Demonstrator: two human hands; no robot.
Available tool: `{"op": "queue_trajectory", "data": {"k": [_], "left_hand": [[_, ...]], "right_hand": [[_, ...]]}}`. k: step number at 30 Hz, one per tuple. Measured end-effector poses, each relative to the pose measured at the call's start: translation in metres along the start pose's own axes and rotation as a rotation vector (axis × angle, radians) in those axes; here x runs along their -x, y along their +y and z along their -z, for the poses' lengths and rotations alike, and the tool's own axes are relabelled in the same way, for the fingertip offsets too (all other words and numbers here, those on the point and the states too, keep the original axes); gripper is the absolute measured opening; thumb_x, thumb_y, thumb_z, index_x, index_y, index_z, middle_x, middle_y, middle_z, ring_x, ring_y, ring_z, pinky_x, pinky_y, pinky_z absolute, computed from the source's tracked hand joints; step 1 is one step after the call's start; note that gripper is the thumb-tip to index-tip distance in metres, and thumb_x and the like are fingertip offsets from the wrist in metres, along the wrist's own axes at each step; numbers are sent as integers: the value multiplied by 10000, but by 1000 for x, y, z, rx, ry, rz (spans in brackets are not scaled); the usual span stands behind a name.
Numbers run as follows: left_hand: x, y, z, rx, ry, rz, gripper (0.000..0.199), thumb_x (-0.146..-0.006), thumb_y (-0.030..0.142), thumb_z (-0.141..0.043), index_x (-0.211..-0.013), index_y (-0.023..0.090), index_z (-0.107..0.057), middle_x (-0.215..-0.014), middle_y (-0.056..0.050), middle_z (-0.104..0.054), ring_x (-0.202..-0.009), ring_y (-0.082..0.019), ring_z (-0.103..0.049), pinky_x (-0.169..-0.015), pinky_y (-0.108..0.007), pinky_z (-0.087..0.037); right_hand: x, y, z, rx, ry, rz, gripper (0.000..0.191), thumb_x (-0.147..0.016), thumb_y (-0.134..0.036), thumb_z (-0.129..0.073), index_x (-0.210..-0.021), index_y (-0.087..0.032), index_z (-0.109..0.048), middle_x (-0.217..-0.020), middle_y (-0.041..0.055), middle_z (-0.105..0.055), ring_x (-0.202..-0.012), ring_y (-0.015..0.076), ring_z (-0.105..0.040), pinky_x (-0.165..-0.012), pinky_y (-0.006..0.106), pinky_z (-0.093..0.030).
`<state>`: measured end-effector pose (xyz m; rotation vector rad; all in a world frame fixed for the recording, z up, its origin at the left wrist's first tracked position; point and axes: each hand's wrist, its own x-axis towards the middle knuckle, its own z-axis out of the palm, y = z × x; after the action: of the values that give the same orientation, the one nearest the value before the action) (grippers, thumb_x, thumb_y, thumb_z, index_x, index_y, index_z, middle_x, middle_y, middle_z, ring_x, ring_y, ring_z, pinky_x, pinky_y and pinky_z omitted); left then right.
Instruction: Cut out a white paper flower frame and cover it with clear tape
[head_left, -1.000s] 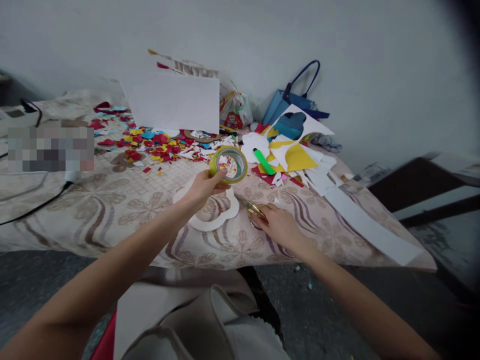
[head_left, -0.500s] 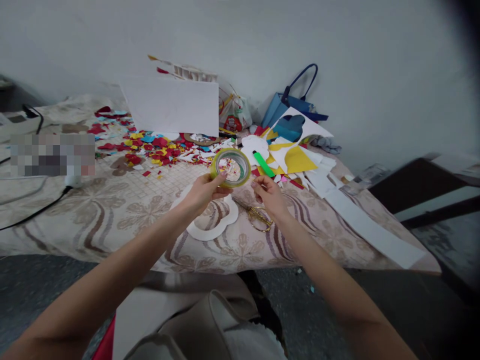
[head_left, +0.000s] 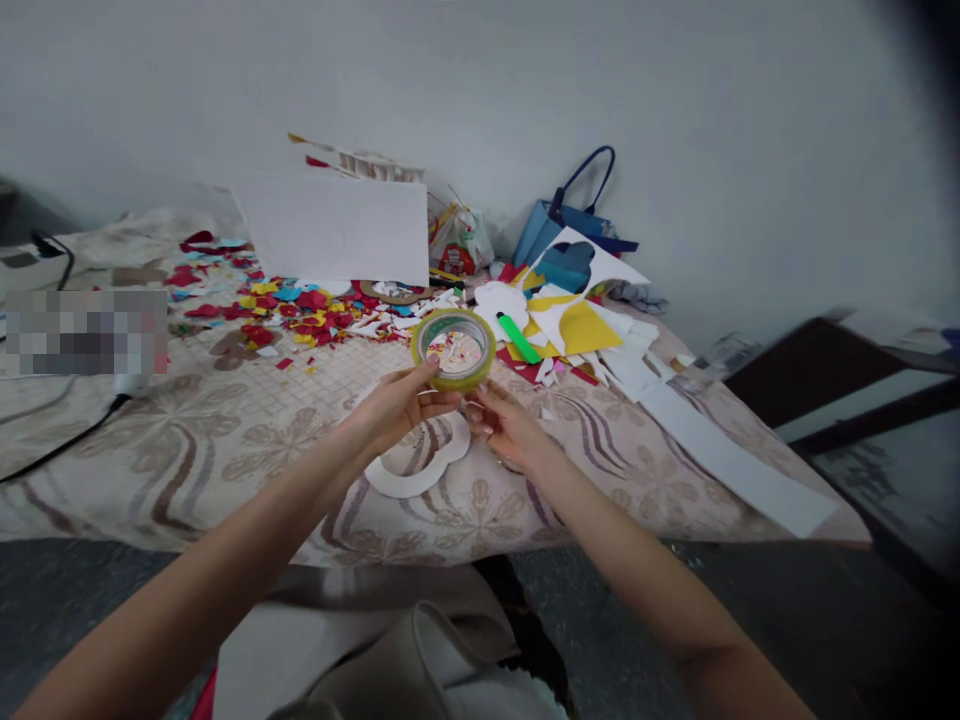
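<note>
A roll of clear yellowish tape [head_left: 486, 358] is held up over the table, its ring facing me. My left hand [head_left: 397, 405] grips it at the lower left, thumb inside the ring and fingers beneath. At the lower right edge, my right hand [head_left: 510, 425] pinches with bent fingers against the roll; any loose tape end there is too small to make out. Under the hands lies a white scalloped paper ring [head_left: 409, 483], partly covered. Scissors are mostly hidden behind my right hand.
Colourful paper scraps [head_left: 315, 310] cover the table's back. A white sheet [head_left: 337, 230] stands behind them. Rightward lie a green marker [head_left: 517, 338], yellow paper [head_left: 581, 325], a white strip [head_left: 735, 455] and a blue bag [head_left: 551, 225]. A black cable [head_left: 67, 442] runs at left.
My right hand has moved left and down to the roll's lower edge and now covers most of the scissors. My left hand still holds the tape. The camera view has shifted slightly.
</note>
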<state>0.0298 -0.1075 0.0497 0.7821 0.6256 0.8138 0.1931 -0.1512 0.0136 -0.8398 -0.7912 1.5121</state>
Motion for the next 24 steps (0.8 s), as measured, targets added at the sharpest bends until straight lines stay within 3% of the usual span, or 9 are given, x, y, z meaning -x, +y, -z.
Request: {"op": "queue_trajectory", "data": {"k": [7, 12, 16, 17, 19, 21, 24], "left_hand": [[-2, 1, -6, 101, -9, 102, 312, -964, 290, -403, -925, 84, -634, -761, -96, -712, -649, -149, -687, -727, -292, -594], [-5, -4, -9, 117, -29, 126, 330, -969, 306, -383, -924, 94, -632, -790, -90, -696, -671, -135, -678, -756, -276, -584], [-4, -2, -10, 21, -101, 194, 411, -965, 393, -352, -964, 90, -629, -892, -123, -689, -728, -166, -682, -762, -316, -577], [-2, -1, -8, -18, -110, 189, 400, -956, 403, -377, -977, 93, -629, -951, -135, -687, -754, -180, -683, -756, -327, -577], [4, 5, -1, -103, -92, 128, 319, -919, 380, -484, -1010, 111, -628, -1067, -140, -673, -799, -196, -683, -752, -333, -573], [14, 13, 12, -198, -51, 42, 284, -856, 333, -604, -1062, 139, -625, -1118, -125, -667, -830, -200, -679, -769, -328, -566], [31, 25, 37, -347, 17, -61, 364, -774, 362, -697, -1081, 173, -642, -1088, -95, -686, -833, -181, -666, -759, -286, -558]], "right_hand": [[2, 2, -7, -27, 18, 76, 341, -635, -309, -791, -864, -239, -549, -718, -57, -553, -527, 53, -449, -407, 164, -296], [0, 2, -10, -1, 45, 168, 371, -622, -303, -798, -903, -253, -561, -811, -60, -573, -504, 30, -404, -404, 164, -300], [2, -11, -5, 70, 36, 219, 366, -646, -322, -779, -919, -266, -542, -751, -73, -548, -466, 30, -392, -394, 169, -309], [2, -18, 2, 133, 39, 241, 353, -669, -334, -761, -932, -270, -534, -734, -75, -541, -463, 36, -409, -401, 175, -332], [2, -39, 26, 511, 123, 372, 314, -745, -415, -675, -970, -272, -508, -707, -73, -530, -459, 54, -455, -416, 193, -387], [2, -67, 61, 1060, 388, 487, 303, -806, -511, -553, -943, -248, -491, -725, -46, -567, -499, 84, -534, -442, 215, -443], [2, -113, 124, 1290, 620, 489, 344, -807, -511, -536, -979, -217, -491, -909, 23, -608, -576, 119, -601, -468, 247, -466]]}}
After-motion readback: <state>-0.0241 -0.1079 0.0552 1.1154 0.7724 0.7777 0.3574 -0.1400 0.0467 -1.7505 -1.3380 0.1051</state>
